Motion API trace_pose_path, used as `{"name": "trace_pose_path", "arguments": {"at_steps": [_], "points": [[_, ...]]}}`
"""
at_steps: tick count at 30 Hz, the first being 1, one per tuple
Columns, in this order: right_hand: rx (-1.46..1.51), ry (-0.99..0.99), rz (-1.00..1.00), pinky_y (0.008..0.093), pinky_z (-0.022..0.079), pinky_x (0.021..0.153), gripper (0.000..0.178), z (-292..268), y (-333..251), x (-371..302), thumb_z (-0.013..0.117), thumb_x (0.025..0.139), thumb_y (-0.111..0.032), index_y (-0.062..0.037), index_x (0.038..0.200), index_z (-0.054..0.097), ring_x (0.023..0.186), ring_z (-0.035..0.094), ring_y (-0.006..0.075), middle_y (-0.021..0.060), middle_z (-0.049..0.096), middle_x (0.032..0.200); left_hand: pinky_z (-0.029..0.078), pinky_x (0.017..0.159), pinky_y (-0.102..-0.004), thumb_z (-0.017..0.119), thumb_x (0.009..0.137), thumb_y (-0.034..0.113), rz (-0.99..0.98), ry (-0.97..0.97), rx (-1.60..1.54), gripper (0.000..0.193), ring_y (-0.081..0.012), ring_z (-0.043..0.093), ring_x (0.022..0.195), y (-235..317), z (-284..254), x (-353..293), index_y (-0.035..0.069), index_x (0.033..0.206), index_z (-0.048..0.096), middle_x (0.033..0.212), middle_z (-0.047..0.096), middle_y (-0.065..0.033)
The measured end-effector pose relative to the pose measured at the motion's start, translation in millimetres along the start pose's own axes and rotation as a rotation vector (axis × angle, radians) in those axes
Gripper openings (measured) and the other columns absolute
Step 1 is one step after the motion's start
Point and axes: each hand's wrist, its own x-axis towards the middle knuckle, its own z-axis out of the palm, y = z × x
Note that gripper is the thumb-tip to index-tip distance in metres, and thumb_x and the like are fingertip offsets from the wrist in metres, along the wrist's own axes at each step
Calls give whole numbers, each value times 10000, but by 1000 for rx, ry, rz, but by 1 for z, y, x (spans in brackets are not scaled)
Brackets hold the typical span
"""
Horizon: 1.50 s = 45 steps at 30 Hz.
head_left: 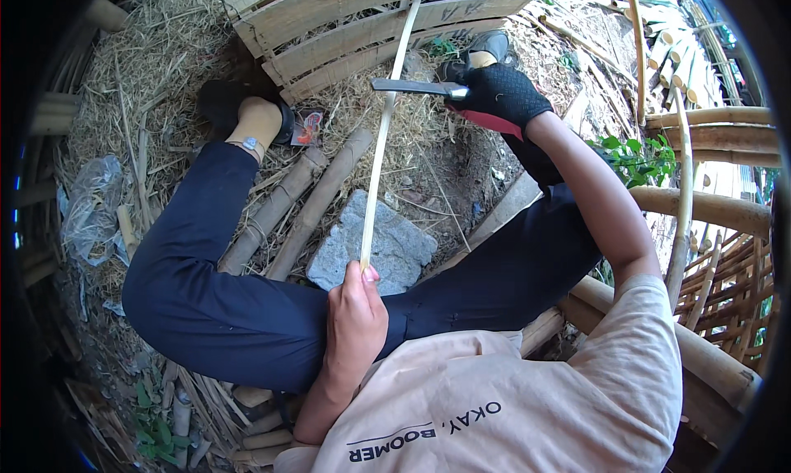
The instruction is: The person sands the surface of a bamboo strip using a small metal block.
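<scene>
My bare left hand (357, 320) is closed around the near end of a long, pale bamboo strip (381, 152), close to my lap. The strip runs away from me, its far part crossing a slatted wooden crate (329, 40). In a black and red glove, my right hand (503, 98) grips a knife (416, 86) by its handle. The blade points left and lies across the strip at about its middle; whether it cuts into it I cannot tell. Beneath the near part of the strip is a grey stone block (371, 238).
Two bamboo poles (317, 201) lie left of the stone on straw-covered ground. A crumpled clear plastic bag (95, 209) is at the far left. Thick bamboo rails (709, 209) and a woven bamboo panel (725, 300) stand on the right. Cut bamboo pieces (671, 53) are piled at the upper right.
</scene>
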Motion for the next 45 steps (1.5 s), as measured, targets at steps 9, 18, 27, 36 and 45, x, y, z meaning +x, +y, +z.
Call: {"name": "trace_pose_path", "arguments": {"at_steps": [9, 18, 27, 36, 45], "points": [[82, -405, -216, 465, 564, 698, 208, 0, -110, -57, 632, 788, -257, -132, 912, 742, 766, 715, 355, 170, 705, 766, 445, 648, -512, 443, 1019, 79, 44, 34, 4, 150, -450, 609, 716, -5, 3, 0, -3, 948, 545, 794, 624, -220], [71, -360, -190, 463, 551, 649, 183, 18, -108, -56, 672, 763, -242, -125, 890, 732, 706, 704, 355, 157, 689, 713, 475, 675, -550, 473, 1026, 122, 9, 3, 114, 150, -479, 620, 757, -1, 0, -3, 5, 975, 551, 830, 654, -238], [-57, -159, 44, 453, 574, 729, 173, 11, -33, -12, 640, 792, -241, -163, 887, 762, 793, 721, 335, 142, 718, 787, 442, 725, -539, 451, 1035, 138, -98, -47, 130, 171, -463, 594, 787, 4, 0, -7, 28, 970, 566, 840, 648, -210], [-110, -121, 31, 453, 568, 800, 235, 16, -7, 29, 642, 778, -259, -151, 941, 773, 882, 720, 340, 151, 737, 867, 435, 695, -541, 457, 1028, 118, -74, -14, 94, 162, -464, 588, 741, 3, -2, -5, 26, 945, 561, 793, 632, -213], [-173, 18, 424, 456, 550, 893, 381, -23, 86, 40, 596, 840, -384, -210, 1146, 743, 1021, 698, 358, 152, 728, 1106, 444, 698, -534, 458, 1025, 106, -65, -4, 71, 148, -465, 597, 751, 3, -5, -5, 20, 957, 557, 802, 635, -205]]}}
